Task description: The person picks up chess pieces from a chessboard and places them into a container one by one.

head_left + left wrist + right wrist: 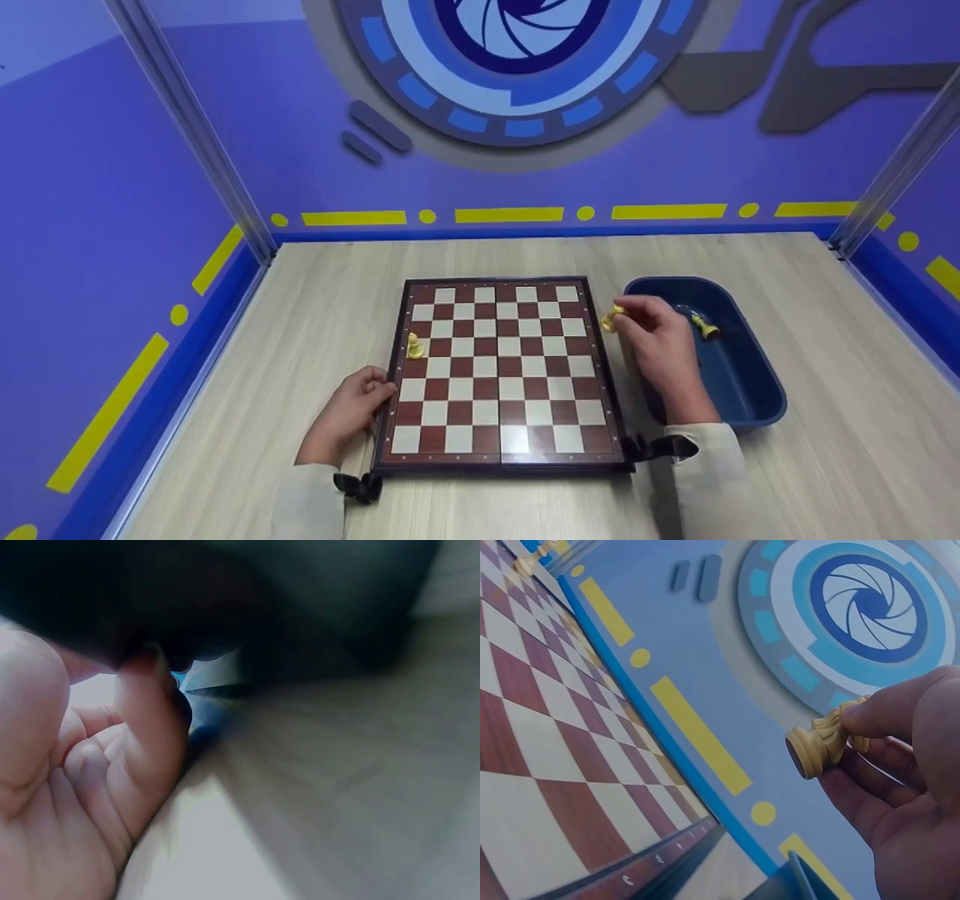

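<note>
A brown-and-white chessboard [510, 366] lies on the table. At its left edge, the left hand [351, 409] pinches the rim between thumb and bent fingers; in the left wrist view the curled fingers [154, 727] meet the board's dark side. One yellowish pawn [414, 347] stands near the left edge of the board. Past the right edge, the right hand [664, 349] holds a yellowish chess knight [821, 741] between thumb and fingers. The knight is tilted in the air, its round base facing the board.
A dark blue bin [776, 401] stands to the right of the board, partly hidden by the right hand and forearm. Inside it lies another yellowish chess piece [706, 328]. Blue-purple panels [337, 180] enclose the pale wooden table [330, 300] at the back and sides.
</note>
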### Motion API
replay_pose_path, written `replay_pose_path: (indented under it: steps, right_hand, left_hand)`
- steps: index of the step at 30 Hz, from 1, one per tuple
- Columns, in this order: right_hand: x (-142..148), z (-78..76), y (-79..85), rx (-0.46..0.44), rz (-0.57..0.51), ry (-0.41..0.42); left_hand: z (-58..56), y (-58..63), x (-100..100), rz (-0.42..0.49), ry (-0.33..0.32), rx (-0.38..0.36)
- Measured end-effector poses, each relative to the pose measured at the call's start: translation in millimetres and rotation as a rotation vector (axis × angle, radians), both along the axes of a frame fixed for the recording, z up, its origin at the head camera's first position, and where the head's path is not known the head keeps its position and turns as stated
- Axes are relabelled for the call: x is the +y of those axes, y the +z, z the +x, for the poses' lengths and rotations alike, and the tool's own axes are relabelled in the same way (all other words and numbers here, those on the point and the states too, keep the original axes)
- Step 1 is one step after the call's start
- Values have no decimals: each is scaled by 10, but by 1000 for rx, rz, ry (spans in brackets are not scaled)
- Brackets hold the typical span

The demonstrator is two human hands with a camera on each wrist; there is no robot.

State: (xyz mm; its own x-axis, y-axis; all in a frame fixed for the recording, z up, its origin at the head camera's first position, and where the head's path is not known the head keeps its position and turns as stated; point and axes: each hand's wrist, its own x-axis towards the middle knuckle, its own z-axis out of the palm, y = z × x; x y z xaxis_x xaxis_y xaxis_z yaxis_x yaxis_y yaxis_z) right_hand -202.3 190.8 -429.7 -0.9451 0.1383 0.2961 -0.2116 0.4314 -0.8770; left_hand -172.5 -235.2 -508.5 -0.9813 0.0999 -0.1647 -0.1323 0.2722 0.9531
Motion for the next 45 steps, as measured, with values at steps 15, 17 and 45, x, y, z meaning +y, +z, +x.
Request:
replay_pose_path:
  steps: [15,17,45]
  right_hand:
    - [161,-30,-11,-25,-53,-93]
    - [176,-28,-3,-16,-65,-103]
    - [396,-70,-76,-75,-11,-281]
  left_hand:
    - [8,2,-10,-56,17,11]
    - [7,5,-10,-65,18,10]
    - [2,18,6,-38,27,-21]
